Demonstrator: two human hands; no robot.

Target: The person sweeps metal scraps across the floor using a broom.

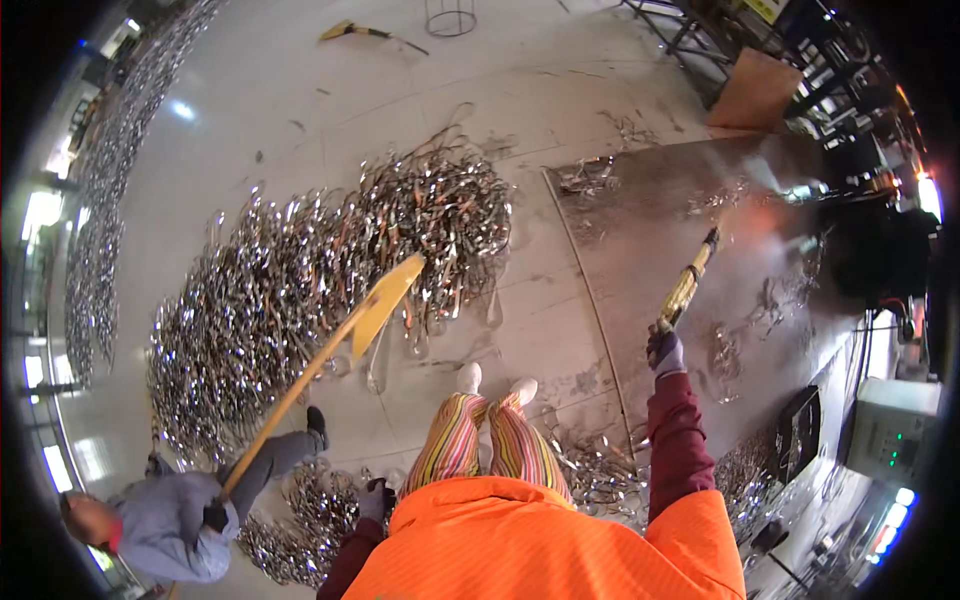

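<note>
The right arm, in a dark red sleeve, reaches up and forward, almost straight. The right hand [665, 352], in a grey-purple glove, is closed around the end of a yellow-green tool handle [686, 285]. The left hand [374, 500], in a dark glove, hangs low beside the body, with its fingers loosely curled.

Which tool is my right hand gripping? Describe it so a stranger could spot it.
Start at the large metal sheet on the floor. Above it, the right hand grips a yellow-handled rod. Unlike the co-worker's yellow shovel, it is short, thin and bladeless.
</note>
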